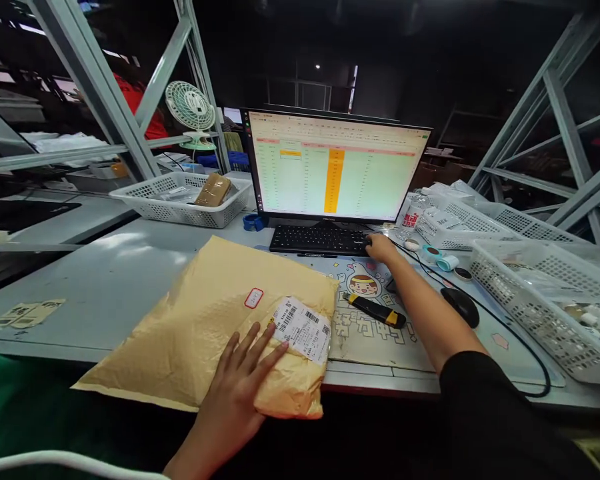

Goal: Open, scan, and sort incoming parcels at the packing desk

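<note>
A large yellow padded envelope lies at an angle on the desk, its lower edge over the front. On it are a white shipping label with barcodes and a small red-bordered sticker. My left hand rests flat on the envelope with fingers spread, the fingertips at the label's edge. My right hand is at the right end of the black keyboard, its fingers over the keys and partly hidden. Between the envelope and my right forearm lies a black and yellow utility knife.
Behind the keyboard stands a monitor showing a spreadsheet. White baskets stand at left and right, one holding a brown package. A mouse with its cable, tape rolls, a bottle and a fan are around.
</note>
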Action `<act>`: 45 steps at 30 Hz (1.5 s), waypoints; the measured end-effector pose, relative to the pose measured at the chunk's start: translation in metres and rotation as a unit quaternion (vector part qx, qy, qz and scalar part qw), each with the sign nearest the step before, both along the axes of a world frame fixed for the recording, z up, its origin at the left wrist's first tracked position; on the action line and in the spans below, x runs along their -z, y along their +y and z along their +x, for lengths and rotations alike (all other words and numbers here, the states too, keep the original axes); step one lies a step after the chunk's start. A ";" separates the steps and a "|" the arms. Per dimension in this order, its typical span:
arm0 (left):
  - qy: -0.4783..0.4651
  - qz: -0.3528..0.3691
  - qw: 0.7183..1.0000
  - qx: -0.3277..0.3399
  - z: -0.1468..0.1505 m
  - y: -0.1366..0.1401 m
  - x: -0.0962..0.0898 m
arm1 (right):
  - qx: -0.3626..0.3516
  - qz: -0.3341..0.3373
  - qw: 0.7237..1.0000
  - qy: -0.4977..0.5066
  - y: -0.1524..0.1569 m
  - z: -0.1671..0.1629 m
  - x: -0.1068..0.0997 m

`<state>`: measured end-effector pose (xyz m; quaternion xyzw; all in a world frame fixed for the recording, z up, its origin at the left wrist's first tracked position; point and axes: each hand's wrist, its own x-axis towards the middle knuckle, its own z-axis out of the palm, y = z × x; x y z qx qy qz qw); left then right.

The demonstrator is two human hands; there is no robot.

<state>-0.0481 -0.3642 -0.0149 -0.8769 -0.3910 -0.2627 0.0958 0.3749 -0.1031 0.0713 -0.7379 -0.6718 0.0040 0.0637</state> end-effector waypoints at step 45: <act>0.049 0.025 0.998 -0.017 0.043 -0.023 0.002 | -0.132 0.007 0.991 0.020 -0.202 -0.037 0.058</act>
